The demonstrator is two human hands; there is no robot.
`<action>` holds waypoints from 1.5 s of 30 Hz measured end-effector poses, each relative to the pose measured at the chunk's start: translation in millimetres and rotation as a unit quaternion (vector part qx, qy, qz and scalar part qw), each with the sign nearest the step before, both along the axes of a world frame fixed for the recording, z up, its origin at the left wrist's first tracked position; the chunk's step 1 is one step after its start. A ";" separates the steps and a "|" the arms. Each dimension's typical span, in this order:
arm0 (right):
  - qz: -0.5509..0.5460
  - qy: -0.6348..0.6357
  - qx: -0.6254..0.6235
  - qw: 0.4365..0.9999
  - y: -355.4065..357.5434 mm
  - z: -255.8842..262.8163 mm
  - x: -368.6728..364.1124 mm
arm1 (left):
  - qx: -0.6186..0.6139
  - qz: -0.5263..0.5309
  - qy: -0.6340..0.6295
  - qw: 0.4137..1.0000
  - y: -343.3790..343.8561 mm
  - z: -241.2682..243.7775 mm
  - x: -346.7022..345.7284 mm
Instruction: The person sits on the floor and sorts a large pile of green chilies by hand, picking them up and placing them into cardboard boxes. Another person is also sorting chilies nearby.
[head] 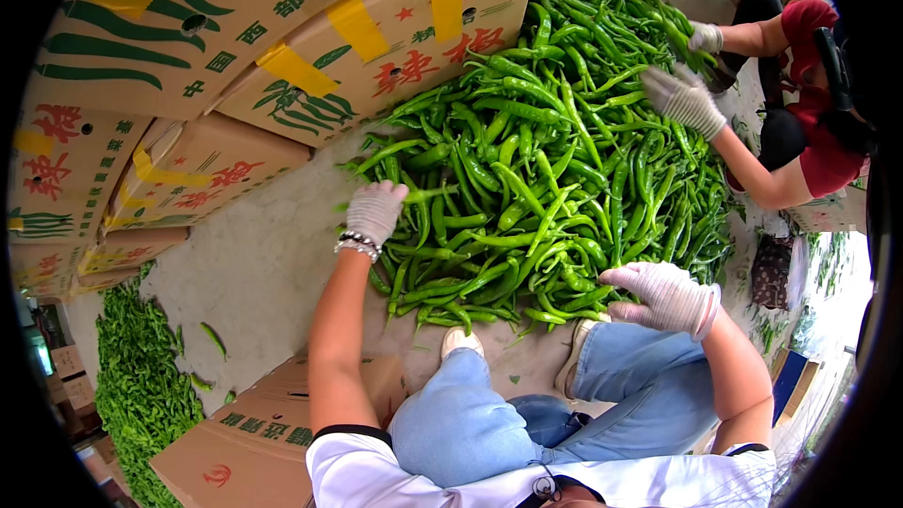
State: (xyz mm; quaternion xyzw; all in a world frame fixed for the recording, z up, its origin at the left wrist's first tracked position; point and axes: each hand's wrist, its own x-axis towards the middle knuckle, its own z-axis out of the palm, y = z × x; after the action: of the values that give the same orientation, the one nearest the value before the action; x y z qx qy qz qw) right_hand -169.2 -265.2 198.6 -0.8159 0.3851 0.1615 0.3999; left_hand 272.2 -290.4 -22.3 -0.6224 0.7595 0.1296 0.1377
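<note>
In front of me a large heap of long green chili peppers [522, 204] covers the floor. My left hand [374, 213], in a whitish knit glove with beaded bracelets at the wrist, is at the heap's left edge. It is closed around a green pepper [434, 193], slightly blurred, which sticks out on both sides of the fingers. At the near right edge of the heap is my right hand [659, 296], gloved too. Its thumb and fingers are apart, with the fingertips close to the peppers, and I see nothing held in it.
Stacked, taped cardboard cartons [367, 49] wall the left side. An open carton [247, 437] stands by my left leg. A second pepper heap [141, 367] lies far left, stray peppers [213, 340] beside it. Across the heap, a co-worker's gloved hands [684, 99] handle peppers.
</note>
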 end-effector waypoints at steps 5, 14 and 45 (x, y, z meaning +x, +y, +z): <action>0.013 -0.018 -0.002 1.000 0.7 -4.9 9.6 | -0.064 0.401 0.284 0.869 30.0 -3.3 8.9; -0.024 0.003 -0.022 0.999 6.3 -2.1 13.3 | 0.116 0.242 0.480 0.835 39.5 8.8 -121.7; -0.603 -0.261 -0.060 0.751 40.9 -158.5 21.5 | 0.080 0.325 0.702 0.629 117.6 48.4 -161.7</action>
State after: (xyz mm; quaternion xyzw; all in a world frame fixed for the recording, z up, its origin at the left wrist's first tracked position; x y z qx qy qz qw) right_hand -147.7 -224.3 40.1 -0.4470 0.6865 -0.3559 0.4498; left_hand 110.4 -172.8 26.1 -0.5366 0.3614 0.6239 -0.4384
